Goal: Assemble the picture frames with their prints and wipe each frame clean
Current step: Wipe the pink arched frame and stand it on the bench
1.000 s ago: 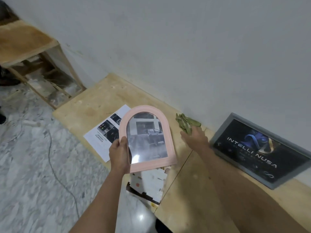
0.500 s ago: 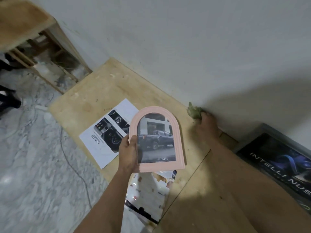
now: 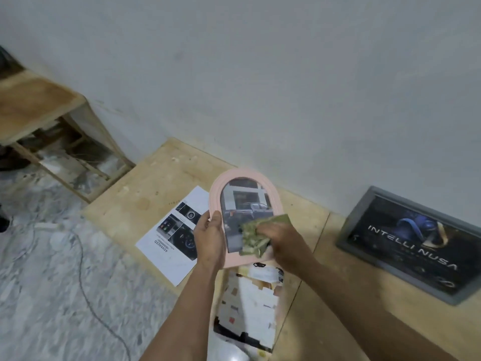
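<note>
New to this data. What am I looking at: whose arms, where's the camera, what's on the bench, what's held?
There is no robot here: a person works with bare hands, and one wide-angle camera worn on the head looks down at them. The left hand holds a pink arched frame with a truck photo inside, lifted above the plywood bench. The right hand presses a green cloth against the frame's glass, so it looks like wiping. On the bench lie a printed sheet and a cut-up print. A grey frame reading INTELLI NUSA leans against the wall.
</note>
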